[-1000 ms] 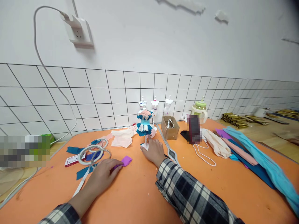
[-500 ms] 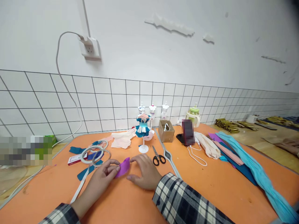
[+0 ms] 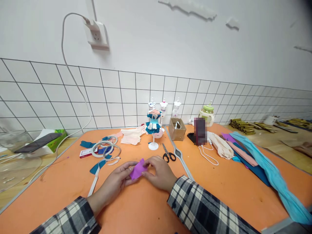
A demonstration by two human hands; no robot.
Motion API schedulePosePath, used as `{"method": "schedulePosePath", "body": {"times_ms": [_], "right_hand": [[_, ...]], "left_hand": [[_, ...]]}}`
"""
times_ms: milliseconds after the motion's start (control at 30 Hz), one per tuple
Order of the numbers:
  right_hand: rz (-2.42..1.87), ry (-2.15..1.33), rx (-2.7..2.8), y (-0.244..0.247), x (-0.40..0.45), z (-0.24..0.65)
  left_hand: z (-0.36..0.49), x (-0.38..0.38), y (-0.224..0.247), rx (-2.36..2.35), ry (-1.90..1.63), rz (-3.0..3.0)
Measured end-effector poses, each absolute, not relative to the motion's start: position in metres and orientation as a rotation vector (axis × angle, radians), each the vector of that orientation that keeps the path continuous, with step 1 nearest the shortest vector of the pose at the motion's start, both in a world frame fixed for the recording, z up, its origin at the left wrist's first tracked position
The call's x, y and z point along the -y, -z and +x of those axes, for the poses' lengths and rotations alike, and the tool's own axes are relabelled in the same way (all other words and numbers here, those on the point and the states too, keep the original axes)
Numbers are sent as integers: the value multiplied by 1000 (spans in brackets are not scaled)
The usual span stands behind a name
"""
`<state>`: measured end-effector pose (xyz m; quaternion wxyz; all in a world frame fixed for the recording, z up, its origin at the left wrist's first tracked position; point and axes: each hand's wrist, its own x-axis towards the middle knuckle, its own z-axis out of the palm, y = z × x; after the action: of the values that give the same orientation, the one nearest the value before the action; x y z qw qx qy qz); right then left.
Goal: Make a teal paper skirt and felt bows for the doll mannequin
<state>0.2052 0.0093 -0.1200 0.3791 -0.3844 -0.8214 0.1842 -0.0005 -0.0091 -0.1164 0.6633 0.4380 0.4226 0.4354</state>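
A small purple piece of crepe paper or thin cloth (image 3: 138,169) is held between my two hands, just above the orange table mat (image 3: 136,208). My left hand (image 3: 120,177) grips its left side, with thumb on top and fingers beneath. At its right edge, my right hand (image 3: 159,172) pinches it between thumb and fingers. Beyond my hands stands a small dress form in a teal ruffled dress (image 3: 153,123) on a white round base. Scissors (image 3: 169,155) with black handles lie just past my right hand.
Tape rolls (image 3: 102,149), teal scraps (image 3: 97,166) and a small red-and-white box (image 3: 88,152) lie left. Behind are white dress forms (image 3: 176,107) and a cardboard box (image 3: 177,130). Rightward are a phone (image 3: 200,131), a bottle (image 3: 207,113) and long coloured strips (image 3: 258,162).
My right hand has closed in from beside the purple piece and now pinches its right edge. The piece is turned and spread wider. The whole view has shifted with my head.
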Motion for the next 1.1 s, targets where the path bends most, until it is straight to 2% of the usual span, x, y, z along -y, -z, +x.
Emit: {"method": "schedulePosePath", "body": {"times_ms": [233, 367, 500, 767, 933, 1100], "right_hand": [[-1016, -407, 2156, 122, -7, 204], [-1005, -430, 2137, 125, -10, 208], [-952, -458, 2132, 126, -14, 213], [-808, 3, 2428, 128, -16, 213], [-954, -154, 2295, 127, -16, 215], [-1096, -434, 1905, 129, -24, 224]], "left_hand": [[2, 11, 120, -805, -919, 1044], [1, 5, 124, -840, -884, 1303], [-4, 1, 124, -856, -939, 1265], [-8, -7, 129, -918, -789, 1156], [-6, -7, 130, -933, -929, 1072], [-6, -8, 126, -1121, -1045, 1339]]}}
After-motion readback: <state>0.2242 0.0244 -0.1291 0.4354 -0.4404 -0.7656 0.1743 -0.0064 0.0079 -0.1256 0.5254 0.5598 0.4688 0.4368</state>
